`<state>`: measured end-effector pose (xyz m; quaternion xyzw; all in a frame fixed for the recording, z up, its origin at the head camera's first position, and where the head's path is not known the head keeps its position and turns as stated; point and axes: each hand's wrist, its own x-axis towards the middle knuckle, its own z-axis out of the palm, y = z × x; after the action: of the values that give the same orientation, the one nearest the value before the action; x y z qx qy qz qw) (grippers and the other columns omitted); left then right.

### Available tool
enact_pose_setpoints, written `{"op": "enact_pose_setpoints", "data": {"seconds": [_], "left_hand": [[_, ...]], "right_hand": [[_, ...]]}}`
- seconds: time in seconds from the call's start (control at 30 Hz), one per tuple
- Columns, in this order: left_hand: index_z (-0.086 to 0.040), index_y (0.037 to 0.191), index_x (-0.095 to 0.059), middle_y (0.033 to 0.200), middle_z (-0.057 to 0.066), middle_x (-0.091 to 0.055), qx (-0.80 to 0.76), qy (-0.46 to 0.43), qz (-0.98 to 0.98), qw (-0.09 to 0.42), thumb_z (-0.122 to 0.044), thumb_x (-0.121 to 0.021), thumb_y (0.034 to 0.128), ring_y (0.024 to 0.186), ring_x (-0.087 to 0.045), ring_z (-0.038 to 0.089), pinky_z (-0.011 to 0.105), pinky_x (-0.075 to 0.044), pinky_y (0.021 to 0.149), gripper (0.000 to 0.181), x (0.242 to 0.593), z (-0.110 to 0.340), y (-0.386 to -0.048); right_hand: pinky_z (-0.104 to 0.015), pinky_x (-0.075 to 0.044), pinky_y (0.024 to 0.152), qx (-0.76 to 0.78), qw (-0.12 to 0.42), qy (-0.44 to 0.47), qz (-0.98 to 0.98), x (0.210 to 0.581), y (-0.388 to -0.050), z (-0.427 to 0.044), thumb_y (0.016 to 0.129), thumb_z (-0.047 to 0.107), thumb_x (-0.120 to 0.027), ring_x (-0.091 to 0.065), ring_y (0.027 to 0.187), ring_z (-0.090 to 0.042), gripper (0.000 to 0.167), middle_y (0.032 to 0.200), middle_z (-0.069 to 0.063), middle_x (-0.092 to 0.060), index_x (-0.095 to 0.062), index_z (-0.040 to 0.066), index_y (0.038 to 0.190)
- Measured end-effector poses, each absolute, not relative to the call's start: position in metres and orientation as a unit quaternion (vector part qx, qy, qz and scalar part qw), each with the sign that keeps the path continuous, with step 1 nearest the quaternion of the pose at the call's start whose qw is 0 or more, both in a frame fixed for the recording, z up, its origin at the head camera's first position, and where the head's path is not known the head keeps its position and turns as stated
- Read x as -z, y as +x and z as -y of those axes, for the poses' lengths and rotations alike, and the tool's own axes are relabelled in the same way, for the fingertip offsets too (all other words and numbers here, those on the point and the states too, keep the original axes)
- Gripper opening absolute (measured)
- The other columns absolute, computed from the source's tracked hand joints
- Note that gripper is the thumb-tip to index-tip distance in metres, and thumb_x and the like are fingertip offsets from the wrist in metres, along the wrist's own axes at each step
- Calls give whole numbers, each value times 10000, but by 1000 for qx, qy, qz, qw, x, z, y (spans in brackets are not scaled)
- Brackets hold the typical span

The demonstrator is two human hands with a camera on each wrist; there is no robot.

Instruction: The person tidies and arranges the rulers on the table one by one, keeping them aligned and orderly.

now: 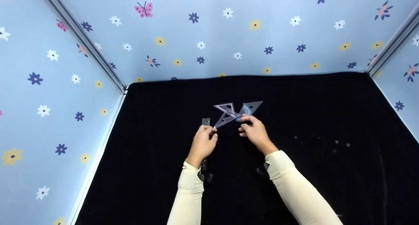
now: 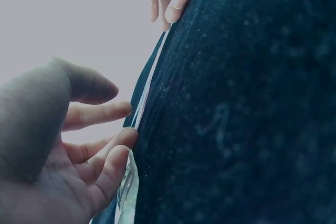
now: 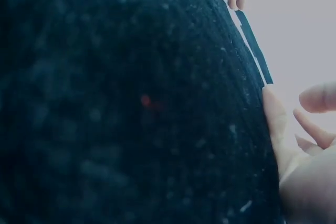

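Work looks about midway, judging by how things lie now: the pieces are out flat on the black worktop [image 1: 327,113] and gathered near one another, but not lined up or stacked evenly. Take the lower clear set square [image 1: 226,119] as your clock's centre in the head view. At twelve o'clock, the pink-tinted set square [image 1: 226,109] overlaps it. At two o'clock sits the protractor-marked set square [image 1: 249,110], bearing a blue arc; whether it is one piece or two, you cannot tell from here. At nine o'clock shows the end of a straight ruler [image 1: 206,121], which runs beneath your left wrist, its other end appearing at about seven.

Your left hand [image 1: 202,143] has a loose grip: its fingertips touch the lower set square's near corner, with the thumb well apart. Your right hand [image 1: 256,132] is loose too, a fingertip resting where the lower and protractor-marked set squares meet; which one it touches is unclear. So gathering seems largely done, in your case, while squaring the overlapped edges appears left, and neither of your hands is clear of the pieces yet.
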<state>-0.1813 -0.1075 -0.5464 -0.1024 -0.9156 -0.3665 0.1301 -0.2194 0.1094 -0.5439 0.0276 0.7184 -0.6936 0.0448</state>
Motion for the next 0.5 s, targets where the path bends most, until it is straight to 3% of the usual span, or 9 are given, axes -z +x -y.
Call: {"op": "enact_pose_setpoints", "data": {"seconds": [0.5], "left_hand": [[-33,1010,-744,1035,88,-649,395,-61,908,125,-80,-656,879,953,-632,266,410,-501,873,164,546,104,-181]], "right_hand": [[-326,-601,682,670,60,14,-740,548,-226,-113,930,-59,-553,-687,813,-213,253,1491,-89,-501,-659,-66,1160]]}}
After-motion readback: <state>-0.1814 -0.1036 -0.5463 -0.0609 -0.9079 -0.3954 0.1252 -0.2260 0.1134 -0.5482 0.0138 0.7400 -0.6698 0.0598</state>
